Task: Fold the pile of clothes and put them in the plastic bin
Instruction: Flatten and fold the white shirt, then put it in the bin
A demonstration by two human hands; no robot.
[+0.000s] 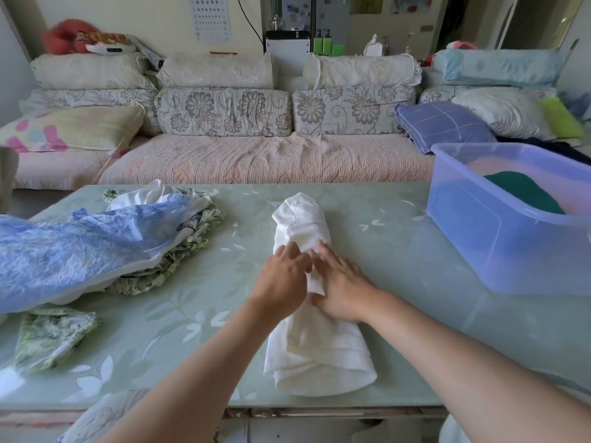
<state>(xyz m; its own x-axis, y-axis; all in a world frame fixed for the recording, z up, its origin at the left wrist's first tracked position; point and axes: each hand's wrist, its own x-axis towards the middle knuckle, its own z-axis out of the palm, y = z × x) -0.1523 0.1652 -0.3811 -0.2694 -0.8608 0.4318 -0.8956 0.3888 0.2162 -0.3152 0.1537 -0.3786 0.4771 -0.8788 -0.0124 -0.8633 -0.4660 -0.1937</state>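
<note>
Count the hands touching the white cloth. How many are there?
2. The left hand touches the middle of the white cloth lying on the table. The right hand touches it close beside the left. No other hand is in view.
</note>
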